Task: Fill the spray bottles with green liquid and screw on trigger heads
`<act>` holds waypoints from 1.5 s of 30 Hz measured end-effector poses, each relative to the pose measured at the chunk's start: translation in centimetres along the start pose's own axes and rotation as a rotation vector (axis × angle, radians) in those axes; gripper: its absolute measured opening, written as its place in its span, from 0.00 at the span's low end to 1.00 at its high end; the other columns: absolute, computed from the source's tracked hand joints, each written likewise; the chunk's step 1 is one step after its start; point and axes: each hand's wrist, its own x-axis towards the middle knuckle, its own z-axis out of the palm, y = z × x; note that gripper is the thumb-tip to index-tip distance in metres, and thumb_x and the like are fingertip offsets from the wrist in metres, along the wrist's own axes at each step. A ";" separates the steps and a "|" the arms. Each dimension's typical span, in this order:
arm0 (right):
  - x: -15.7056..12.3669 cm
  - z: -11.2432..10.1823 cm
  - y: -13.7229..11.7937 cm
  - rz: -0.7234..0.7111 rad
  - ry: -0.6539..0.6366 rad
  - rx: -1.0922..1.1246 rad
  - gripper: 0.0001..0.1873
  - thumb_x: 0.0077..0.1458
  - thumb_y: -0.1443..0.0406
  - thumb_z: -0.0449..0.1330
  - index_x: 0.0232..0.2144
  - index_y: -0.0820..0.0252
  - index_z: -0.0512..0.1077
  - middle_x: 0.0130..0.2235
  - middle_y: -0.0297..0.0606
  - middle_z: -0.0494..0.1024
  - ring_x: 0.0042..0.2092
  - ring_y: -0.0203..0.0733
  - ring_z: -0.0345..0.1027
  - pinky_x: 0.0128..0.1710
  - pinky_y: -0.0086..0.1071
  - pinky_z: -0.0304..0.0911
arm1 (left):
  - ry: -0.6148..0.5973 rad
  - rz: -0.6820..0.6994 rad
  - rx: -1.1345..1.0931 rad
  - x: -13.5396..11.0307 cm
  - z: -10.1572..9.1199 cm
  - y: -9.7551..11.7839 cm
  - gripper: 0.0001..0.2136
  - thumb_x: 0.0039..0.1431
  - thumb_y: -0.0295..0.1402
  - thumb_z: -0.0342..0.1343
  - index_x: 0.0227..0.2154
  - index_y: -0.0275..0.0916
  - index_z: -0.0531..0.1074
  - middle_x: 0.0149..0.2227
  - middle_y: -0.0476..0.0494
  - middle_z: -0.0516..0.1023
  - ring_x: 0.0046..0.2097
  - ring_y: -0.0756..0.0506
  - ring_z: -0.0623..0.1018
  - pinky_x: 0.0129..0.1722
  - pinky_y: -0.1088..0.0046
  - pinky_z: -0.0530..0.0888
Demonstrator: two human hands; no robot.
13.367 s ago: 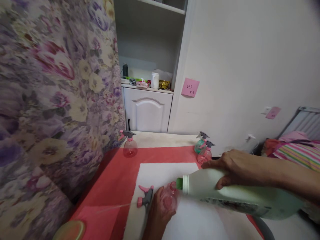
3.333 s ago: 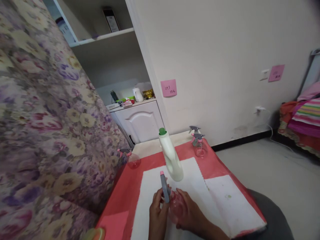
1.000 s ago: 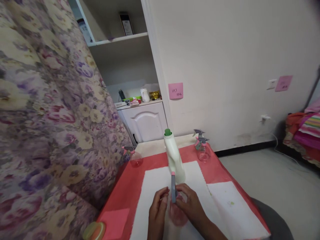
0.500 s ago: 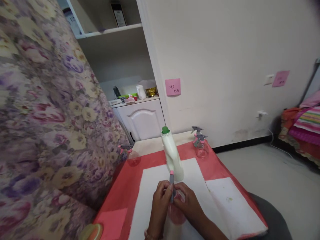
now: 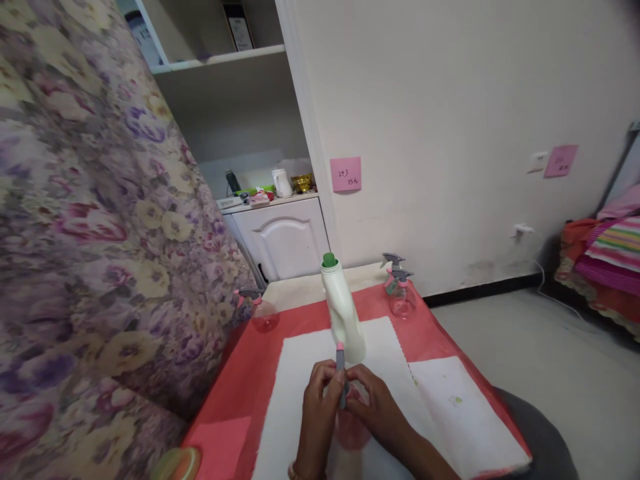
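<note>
A clear spray bottle (image 5: 353,432) stands on the white sheet (image 5: 290,393) close in front of me, its grey sprayer head (image 5: 341,373) tipped with a pink nozzle. My left hand (image 5: 320,397) is closed on the left side of the sprayer head, thumb and fingers pinching it. From the right, my right hand (image 5: 377,403) curls its fingers around the neck just below the head. Both hands partly cover the neck. Right behind the spray bottle rises a pale green jug (image 5: 346,313) with a green piece in its open mouth.
Another clear spray bottle (image 5: 265,315) stands at the table's left edge. Two more, one a clear bottle (image 5: 403,301), are at the back right. A round-lidded container (image 5: 177,463) sits front left. A floral curtain (image 5: 125,267) borders the left side; a grey stool (image 5: 537,433) is at right.
The view has shifted very slightly. Both hands stay on the spray bottle in nearly the same grip, and nothing else has visibly moved.
</note>
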 end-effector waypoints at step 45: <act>0.7 0.0 -0.4 -0.051 -0.096 0.042 0.09 0.47 0.68 0.63 0.35 0.57 0.75 0.39 0.35 0.77 0.44 0.47 0.72 0.47 0.38 0.64 | -0.029 0.030 -0.009 0.5 -0.2 -0.6 0.16 0.55 0.49 0.57 0.32 0.40 0.74 0.36 0.43 0.77 0.38 0.42 0.77 0.38 0.68 0.73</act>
